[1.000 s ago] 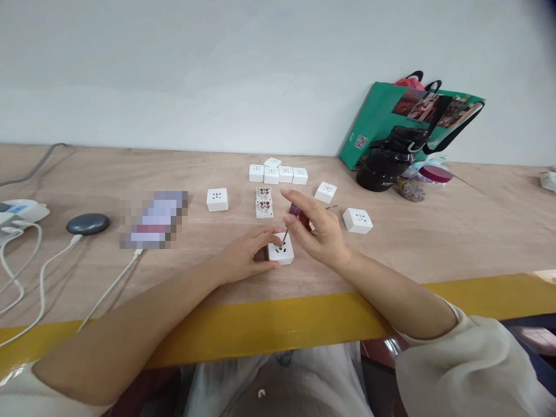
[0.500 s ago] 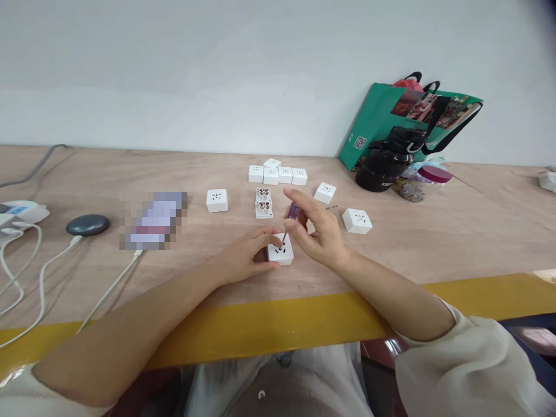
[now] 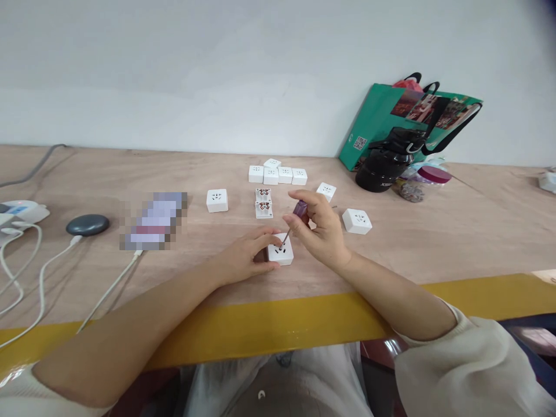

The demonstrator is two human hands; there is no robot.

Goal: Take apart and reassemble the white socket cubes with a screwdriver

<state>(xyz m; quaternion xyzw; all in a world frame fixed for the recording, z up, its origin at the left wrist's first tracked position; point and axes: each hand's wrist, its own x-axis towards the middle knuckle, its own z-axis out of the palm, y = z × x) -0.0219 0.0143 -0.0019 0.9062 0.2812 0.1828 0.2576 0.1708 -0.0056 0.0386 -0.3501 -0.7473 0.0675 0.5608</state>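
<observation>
Gripping boxy white socket in left hand, just below frame centre, and purple screwdriver in right hand, partly blocking farther socket; near glossy black bottle, upper right.

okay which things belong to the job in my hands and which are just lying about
Likely job:
purple-handled metal screwdriver, in your right hand
square white plastic socket, steadied by your left hand
white pieces with coppery contacts
other square white sockets

Probably lying about:
black strapped bottle
green picture-printed bag
dark grey oval device
</observation>
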